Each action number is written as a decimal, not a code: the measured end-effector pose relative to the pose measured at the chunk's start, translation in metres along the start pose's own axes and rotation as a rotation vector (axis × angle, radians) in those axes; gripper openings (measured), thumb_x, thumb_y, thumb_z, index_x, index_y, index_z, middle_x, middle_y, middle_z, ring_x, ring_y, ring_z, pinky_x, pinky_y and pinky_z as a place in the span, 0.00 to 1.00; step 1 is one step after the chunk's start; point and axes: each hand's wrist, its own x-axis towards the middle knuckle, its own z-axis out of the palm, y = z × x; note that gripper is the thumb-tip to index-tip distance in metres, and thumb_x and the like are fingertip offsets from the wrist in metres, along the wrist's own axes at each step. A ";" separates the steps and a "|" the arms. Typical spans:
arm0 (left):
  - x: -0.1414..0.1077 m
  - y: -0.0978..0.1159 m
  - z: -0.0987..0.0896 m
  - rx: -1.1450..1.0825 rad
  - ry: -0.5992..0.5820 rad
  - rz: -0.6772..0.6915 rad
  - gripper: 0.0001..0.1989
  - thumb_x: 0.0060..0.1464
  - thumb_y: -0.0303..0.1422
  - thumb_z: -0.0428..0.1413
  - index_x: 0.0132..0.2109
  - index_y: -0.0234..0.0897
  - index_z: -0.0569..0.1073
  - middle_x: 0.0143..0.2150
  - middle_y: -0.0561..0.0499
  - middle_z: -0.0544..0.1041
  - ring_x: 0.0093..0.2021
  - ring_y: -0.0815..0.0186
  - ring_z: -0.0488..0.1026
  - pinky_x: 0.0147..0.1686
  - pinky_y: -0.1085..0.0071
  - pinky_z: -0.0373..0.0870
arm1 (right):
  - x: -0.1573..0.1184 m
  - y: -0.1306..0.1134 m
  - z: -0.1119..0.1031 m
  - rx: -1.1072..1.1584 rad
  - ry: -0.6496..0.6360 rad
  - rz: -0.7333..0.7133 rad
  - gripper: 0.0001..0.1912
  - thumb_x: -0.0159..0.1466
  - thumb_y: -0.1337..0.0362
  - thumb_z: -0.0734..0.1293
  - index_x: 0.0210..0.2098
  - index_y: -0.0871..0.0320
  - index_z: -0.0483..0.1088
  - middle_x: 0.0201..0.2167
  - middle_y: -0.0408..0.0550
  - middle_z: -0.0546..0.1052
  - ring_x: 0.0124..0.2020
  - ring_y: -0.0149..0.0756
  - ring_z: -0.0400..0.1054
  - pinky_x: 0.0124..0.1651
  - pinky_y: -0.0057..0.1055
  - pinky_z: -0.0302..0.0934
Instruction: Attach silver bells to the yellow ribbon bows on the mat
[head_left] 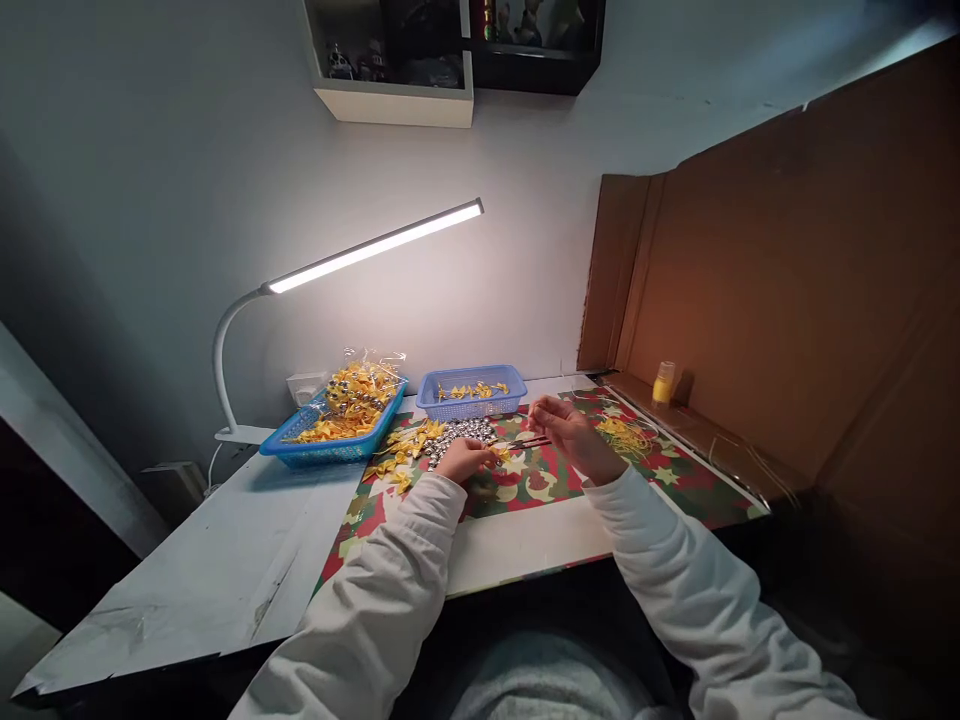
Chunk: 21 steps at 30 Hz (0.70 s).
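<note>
My left hand (466, 459) pinches a small yellow ribbon bow (499, 455) at its fingertips, just above the patterned mat. Raised a little to the right of it, my right hand (568, 436) has thumb and forefinger pressed together; what they hold is too small to make out. A thin dark reddish tool (531, 442) shows between the two hands, its right end against my right hand; whether it is gripped there I cannot tell. Silver beads or bells (459, 436) lie heaped behind my left hand. Loose yellow bows (409, 448) are spread to their left.
A blue basket (322, 458) heaped with yellow bows stands left, under a lit lamp (375, 246). Another blue basket (471, 408) at the back holds several bows. Yellow cords (626, 437) lie right on the camouflage-patterned mat (540, 486). Cardboard (750, 280) walls the right side, near a yellow-filled bottle (663, 385).
</note>
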 end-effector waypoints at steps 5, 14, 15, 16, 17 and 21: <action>-0.003 0.003 0.002 0.036 0.001 0.103 0.06 0.36 0.32 0.58 0.20 0.33 0.75 0.19 0.52 0.72 0.21 0.71 0.63 0.24 0.74 0.58 | 0.000 -0.023 0.005 -0.097 0.041 -0.123 0.11 0.56 0.55 0.69 0.29 0.56 0.70 0.24 0.40 0.68 0.27 0.27 0.60 0.34 0.28 0.56; -0.005 0.002 0.011 0.063 -0.064 0.405 0.10 0.36 0.35 0.59 0.20 0.34 0.67 0.20 0.56 0.65 0.24 0.73 0.60 0.24 0.76 0.55 | 0.021 -0.032 0.025 -0.036 0.087 -0.196 0.11 0.53 0.55 0.70 0.28 0.56 0.69 0.21 0.38 0.65 0.24 0.26 0.60 0.31 0.27 0.58; -0.005 0.001 0.013 0.036 -0.109 0.391 0.11 0.36 0.35 0.59 0.20 0.34 0.65 0.18 0.58 0.62 0.22 0.74 0.58 0.23 0.76 0.53 | 0.023 -0.032 0.027 -0.024 0.095 -0.193 0.12 0.53 0.55 0.70 0.27 0.56 0.69 0.21 0.38 0.65 0.23 0.25 0.59 0.31 0.27 0.59; -0.005 0.000 0.015 0.008 -0.145 0.380 0.13 0.37 0.36 0.59 0.19 0.34 0.63 0.17 0.59 0.60 0.21 0.75 0.56 0.22 0.77 0.51 | 0.025 -0.033 0.028 -0.013 0.103 -0.190 0.12 0.52 0.54 0.70 0.27 0.55 0.68 0.20 0.37 0.64 0.23 0.25 0.58 0.31 0.26 0.59; -0.006 0.000 0.016 -0.021 -0.173 0.373 0.14 0.37 0.36 0.59 0.19 0.35 0.61 0.17 0.59 0.59 0.20 0.75 0.55 0.22 0.77 0.50 | 0.027 -0.034 0.030 -0.005 0.108 -0.187 0.12 0.52 0.54 0.70 0.27 0.55 0.68 0.20 0.37 0.63 0.22 0.24 0.57 0.31 0.26 0.60; -0.007 0.000 0.020 -0.119 -0.213 0.372 0.14 0.38 0.36 0.59 0.21 0.35 0.62 0.18 0.58 0.62 0.20 0.75 0.59 0.22 0.77 0.53 | 0.035 -0.037 0.036 0.034 0.115 -0.196 0.13 0.51 0.55 0.71 0.27 0.55 0.66 0.19 0.35 0.59 0.19 0.22 0.53 0.29 0.25 0.59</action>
